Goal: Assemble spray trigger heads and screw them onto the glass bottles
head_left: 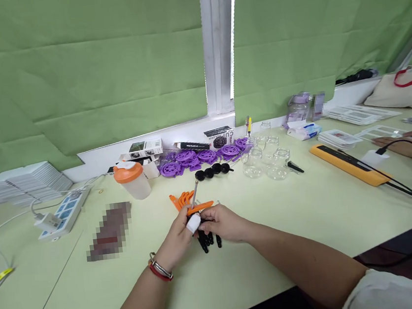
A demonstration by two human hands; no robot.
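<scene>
My left hand (pixel 180 239), with a white wrap on its thumb, is closed around an orange plastic piece (pixel 202 206). A thin metal rod (pixel 194 194) with a darker tip rises beside that piece; its lower end is hidden by the fingers. My right hand (pixel 226 222) meets the left one, its thumb and fingers pinched together. What sits in that pinch is too small to tell. Beneath both hands lie several black sticklike parts (pixel 206 246), partly covered. Just beyond them, several curved orange pieces (pixel 183 199) lie side by side on the table.
Behind are black round parts (pixel 211 172), purple wheel-shaped parts (pixel 206 157) and small boxes (pixel 145 147). An orange-lidded cup (pixel 134 181) and power strip (pixel 64 215) stand left. Transparent containers (pixel 266 162), a yellow-black device (pixel 348 165) and another person's hand (pixel 400 144) are right.
</scene>
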